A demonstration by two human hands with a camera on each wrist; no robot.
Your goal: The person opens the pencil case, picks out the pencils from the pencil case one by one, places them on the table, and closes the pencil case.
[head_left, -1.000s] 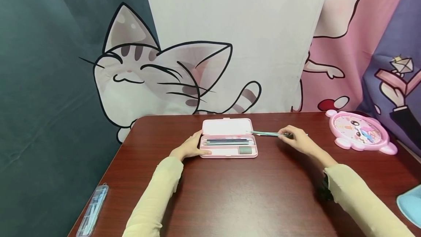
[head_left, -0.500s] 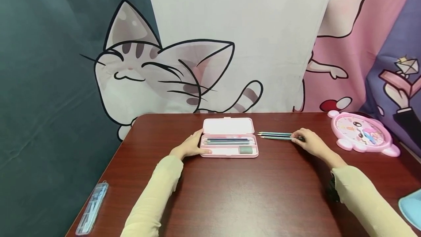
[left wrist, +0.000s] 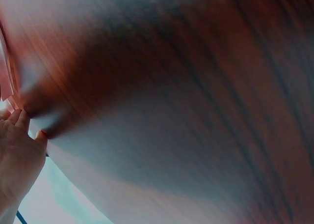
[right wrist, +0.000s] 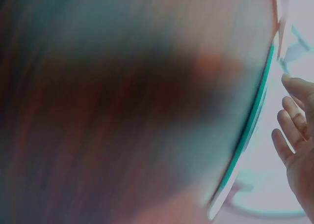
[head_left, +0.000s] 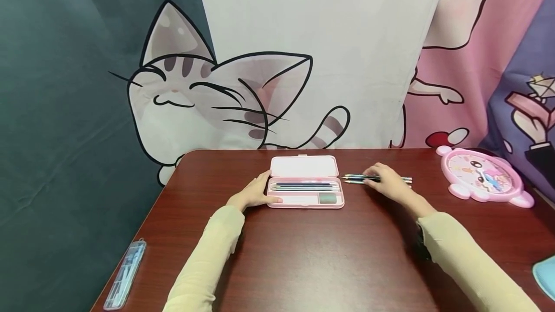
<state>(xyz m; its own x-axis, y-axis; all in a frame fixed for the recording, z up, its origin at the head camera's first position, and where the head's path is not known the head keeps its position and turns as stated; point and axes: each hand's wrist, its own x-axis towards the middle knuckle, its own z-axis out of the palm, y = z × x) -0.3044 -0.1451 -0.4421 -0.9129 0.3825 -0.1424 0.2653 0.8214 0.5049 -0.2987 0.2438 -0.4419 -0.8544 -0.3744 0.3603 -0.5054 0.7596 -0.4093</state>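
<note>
A pink pencil case [head_left: 305,205] lies with its lid folded back on the table. Several pencils [head_left: 303,187] lie in its rear compartment, and a grey-green block [head_left: 327,198] sits at the front right. My left hand [head_left: 255,192] holds the case's left end, thumb on the front corner and fingers along the side. To the right of the case, a few green and dark pencils [head_left: 353,179] lie on the table, tips toward it. Over their middle is my right hand [head_left: 385,183]; in the right wrist view its fingers are spread, beside a green pencil [right wrist: 245,130].
A pink cartoon-shaped clock [head_left: 483,177] lies at the right rear of the table. At the left edge is a clear slim box [head_left: 125,273]. A light blue item [head_left: 545,276] shows at the right edge. Printed cat curtains [head_left: 260,23] hang behind.
My right hand lowers the pencils to the table right of the case, then shifts left from their ends to their middle. My left hand stays on the case.
</note>
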